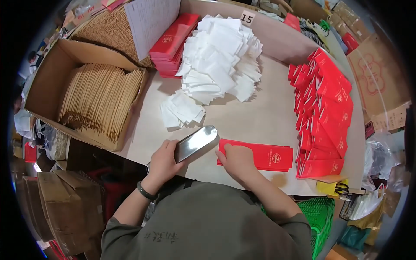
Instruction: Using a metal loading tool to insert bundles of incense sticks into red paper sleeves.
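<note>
My left hand (164, 161) is closed around a shiny metal scoop-like trough (197, 143) with a rounded end, tilted up toward the right. Beside it, my right hand (237, 161) pinches the left end of a red paper sleeve (273, 157), which lies flat on a small stack near the table's front edge. Its fingertips are partly hidden. The trough and the sleeves are a short gap apart. Just beyond the trough, a few folded white napkins (182, 110) lie in a small group.
A cardboard box (43, 95) of wooden chopsticks (102, 97) stands at the left. Behind are stacked red sleeves (167, 63) and a heap of white napkins (216, 56). Filled red sleeves (325, 112) pile up at the right. Scissors (341, 188) lie near the right front corner, above a green basket (318, 221).
</note>
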The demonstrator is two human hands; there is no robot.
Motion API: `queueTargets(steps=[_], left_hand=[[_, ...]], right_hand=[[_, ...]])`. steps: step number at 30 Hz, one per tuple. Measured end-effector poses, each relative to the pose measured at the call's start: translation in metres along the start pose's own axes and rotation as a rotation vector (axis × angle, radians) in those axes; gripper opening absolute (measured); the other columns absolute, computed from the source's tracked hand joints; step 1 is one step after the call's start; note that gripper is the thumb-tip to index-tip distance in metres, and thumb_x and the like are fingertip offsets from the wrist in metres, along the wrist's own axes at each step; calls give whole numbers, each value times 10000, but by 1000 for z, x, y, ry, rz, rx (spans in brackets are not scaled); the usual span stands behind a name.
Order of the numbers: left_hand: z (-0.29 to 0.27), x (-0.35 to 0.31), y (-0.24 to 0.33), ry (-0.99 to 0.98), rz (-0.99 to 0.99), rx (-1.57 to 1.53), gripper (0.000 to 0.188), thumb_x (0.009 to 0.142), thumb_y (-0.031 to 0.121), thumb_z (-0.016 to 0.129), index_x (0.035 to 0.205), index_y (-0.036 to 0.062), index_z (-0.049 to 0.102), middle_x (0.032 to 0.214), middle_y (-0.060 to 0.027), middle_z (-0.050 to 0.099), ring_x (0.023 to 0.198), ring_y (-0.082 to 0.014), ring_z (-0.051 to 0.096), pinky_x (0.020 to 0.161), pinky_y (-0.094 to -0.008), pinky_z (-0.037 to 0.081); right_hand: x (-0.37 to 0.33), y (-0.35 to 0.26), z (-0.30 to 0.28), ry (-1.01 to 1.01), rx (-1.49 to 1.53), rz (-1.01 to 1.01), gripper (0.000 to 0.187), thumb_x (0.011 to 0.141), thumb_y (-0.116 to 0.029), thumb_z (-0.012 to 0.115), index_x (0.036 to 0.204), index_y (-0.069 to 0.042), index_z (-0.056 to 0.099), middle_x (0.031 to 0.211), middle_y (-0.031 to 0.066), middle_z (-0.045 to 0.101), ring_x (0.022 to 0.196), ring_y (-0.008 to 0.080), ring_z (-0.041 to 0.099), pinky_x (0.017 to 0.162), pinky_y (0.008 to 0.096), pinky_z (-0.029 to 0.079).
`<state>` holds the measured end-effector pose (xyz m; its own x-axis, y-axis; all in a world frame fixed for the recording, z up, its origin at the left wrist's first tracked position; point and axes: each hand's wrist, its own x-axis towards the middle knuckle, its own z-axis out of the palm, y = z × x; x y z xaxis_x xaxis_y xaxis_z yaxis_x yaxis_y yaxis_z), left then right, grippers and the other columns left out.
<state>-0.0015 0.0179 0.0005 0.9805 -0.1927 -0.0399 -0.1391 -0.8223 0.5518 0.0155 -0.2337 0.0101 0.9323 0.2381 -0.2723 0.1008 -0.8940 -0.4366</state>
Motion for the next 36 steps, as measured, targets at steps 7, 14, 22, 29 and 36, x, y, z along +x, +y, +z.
queueTargets(steps=[7, 14, 22, 29, 36], left_hand=[[-25, -10, -10, -270, 230, 68, 769, 656, 264, 880, 1313, 75, 527, 1051, -130, 599, 967, -344, 624, 812, -410, 517], [-45, 24, -19, -17, 605, 18, 626, 686, 267, 855, 1220, 73, 593, 1090, -141, 627, 981, -362, 618, 821, -429, 509], [-143, 33, -178, 312, -294, 423, 200, 913, 151, 609, 1048, 18, 673, 928, -215, 688, 886, -421, 653, 758, -485, 519], [-147, 29, -196, 317, -237, 393, 158, 943, 140, 566, 1001, 21, 652, 876, -221, 649, 811, -450, 619, 724, -516, 494], [-122, -5, -149, 564, -177, -261, 168, 988, 73, 543, 1091, -32, 624, 875, -91, 620, 826, -199, 583, 731, -314, 475]], right_hand=[[5, -4, 22, 76, 156, 36, 261, 860, -261, 614, 761, -20, 626, 710, 173, 648, 731, 380, 647, 666, 490, 497], [53, -34, 16, 186, 139, -290, 169, 854, -216, 623, 825, -57, 673, 786, 157, 680, 765, 351, 662, 687, 474, 519], [135, -22, 29, 448, 19, -439, 105, 844, -165, 644, 871, -63, 652, 863, 101, 637, 869, 334, 637, 729, 447, 529], [47, -37, 23, 234, -34, -645, 53, 798, -99, 642, 802, -56, 611, 853, 106, 610, 833, 321, 631, 665, 436, 507], [5, -35, 18, 326, 155, -568, 165, 791, -97, 716, 886, -11, 611, 1035, 157, 639, 966, 339, 622, 779, 426, 517]])
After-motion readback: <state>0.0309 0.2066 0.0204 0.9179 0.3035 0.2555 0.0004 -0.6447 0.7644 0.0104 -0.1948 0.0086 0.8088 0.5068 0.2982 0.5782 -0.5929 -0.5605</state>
